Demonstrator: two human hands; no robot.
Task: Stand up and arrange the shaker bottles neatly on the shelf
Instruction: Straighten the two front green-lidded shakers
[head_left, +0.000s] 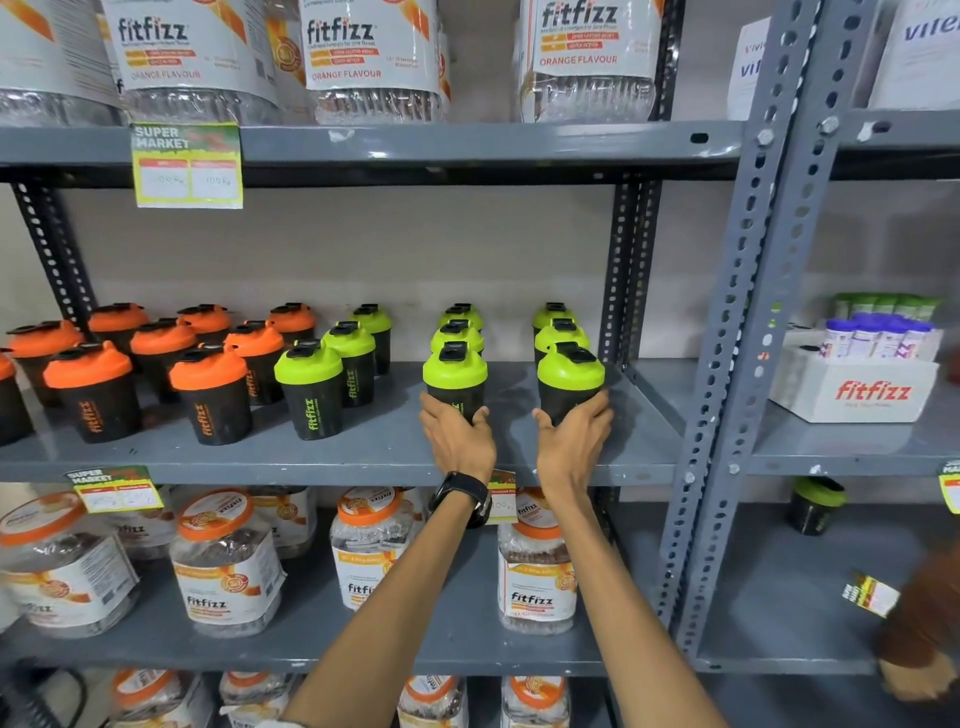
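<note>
Black shaker bottles stand upright in rows on the grey middle shelf (363, 457). Orange-lidded ones (210, 392) fill the left part, green-lidded ones (309, 387) the middle and right. My left hand (460, 439), a black watch on its wrist, grips the base of the front green-lidded bottle (454, 374) in one row. My right hand (571, 439) grips the base of the front green-lidded bottle (570, 376) in the rightmost row. Both bottles rest on the shelf. A gap of bare shelf separates these two rows from each other and from the rows further left.
Large Fitfizz jars (226, 566) fill the shelves above and below. A perforated steel upright (727, 364) bounds the shelf on the right. Beyond it sit a white Fitfizz box (857, 392) and a lone green-lidded shaker (815, 506) on a lower shelf. Price tags (188, 166) hang from shelf edges.
</note>
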